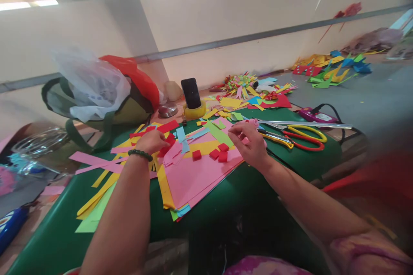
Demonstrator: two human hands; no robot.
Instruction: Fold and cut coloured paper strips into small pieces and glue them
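My left hand (152, 141), with a dark bead bracelet on the wrist, rests curled on a heap of red and pink paper pieces (167, 148); whether it grips any of them is hidden. My right hand (250, 142) is closed in a pinch over the pink paper sheets (193, 176), holding something small that I cannot make out. Three small red paper squares (217, 154) lie on the pink sheets between my hands. Yellow paper strips (97, 195) fan out to the left on the green mat (258, 189).
Scissors with red and yellow handles (303, 137), a yellow cutter (275, 136) and a metal ruler (309, 124) lie right of my right hand. A phone (191, 93) stands on a tape roll. A bag with plastic wrap (97, 90) sits back left. More coloured scraps (332, 66) lie far right.
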